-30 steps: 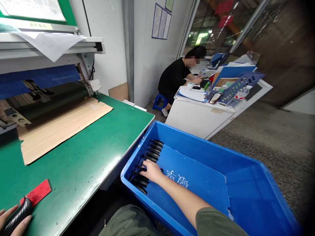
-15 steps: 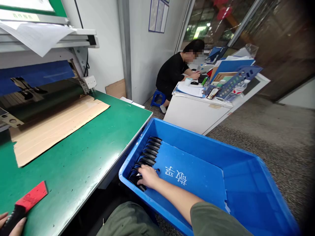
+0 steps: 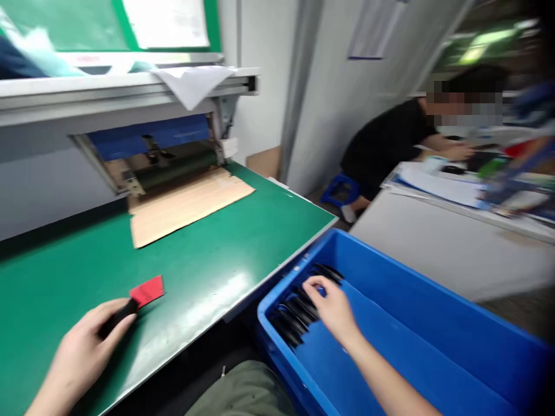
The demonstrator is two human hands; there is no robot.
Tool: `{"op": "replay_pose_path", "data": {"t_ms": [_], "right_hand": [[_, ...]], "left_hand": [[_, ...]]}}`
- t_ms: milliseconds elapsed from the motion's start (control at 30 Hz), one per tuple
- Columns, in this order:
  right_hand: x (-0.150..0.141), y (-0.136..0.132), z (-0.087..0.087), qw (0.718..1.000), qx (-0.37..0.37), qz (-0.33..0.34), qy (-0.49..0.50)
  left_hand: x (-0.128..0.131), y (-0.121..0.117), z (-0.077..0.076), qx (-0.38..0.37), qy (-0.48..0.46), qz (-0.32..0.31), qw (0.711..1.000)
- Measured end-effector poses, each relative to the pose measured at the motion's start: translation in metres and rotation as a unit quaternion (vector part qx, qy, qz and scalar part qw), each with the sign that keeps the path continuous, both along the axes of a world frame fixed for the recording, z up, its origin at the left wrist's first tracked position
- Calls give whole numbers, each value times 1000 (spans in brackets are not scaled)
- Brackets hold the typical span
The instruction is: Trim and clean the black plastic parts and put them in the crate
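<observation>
My left hand rests on the green table, closed around the black handle of a tool with a flat red blade. My right hand reaches into the blue bin and lies on a row of several black tubes stacked along the bin's left end. Its fingers curl over the tubes; motion blur hides whether they grip one.
A cardboard sheet lies under the roller machine at the back of the table. Another person in black sits at a white desk to the right, with papers and files on it.
The view has swung left and is blurred. My left hand has come further into view on the table with the tool. My right hand has shifted up along the row of tubes.
</observation>
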State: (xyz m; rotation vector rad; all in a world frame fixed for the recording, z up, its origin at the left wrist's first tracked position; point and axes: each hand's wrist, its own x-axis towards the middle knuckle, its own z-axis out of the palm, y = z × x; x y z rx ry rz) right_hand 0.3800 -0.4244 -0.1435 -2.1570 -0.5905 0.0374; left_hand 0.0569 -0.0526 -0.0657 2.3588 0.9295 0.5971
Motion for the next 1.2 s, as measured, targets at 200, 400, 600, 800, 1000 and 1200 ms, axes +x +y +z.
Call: {"op": "replay_pose_path", "data": {"t_ms": [200,400,600,800,1000,1200], "right_hand": [[-23,56,69,993,89,73,17],[-94,135,107,945,97,283,133],[-151,183,113,886,65,414,197],[-197,206,110,851,112,476,192],[-231,221,102,859,96,497,72],[-238,223,101,850,64,516,-86]], "left_hand": [[-4,-6,17,-87,-70,-22,994],[-29,2,23,-192,-217,55,956],[-50,5,20,-331,-423,115,835],[-48,-51,19,-587,-586,111,547],[-46,-87,12,-636,-588,115,486],[-60,-97,20,-535,-505,159,658]]}}
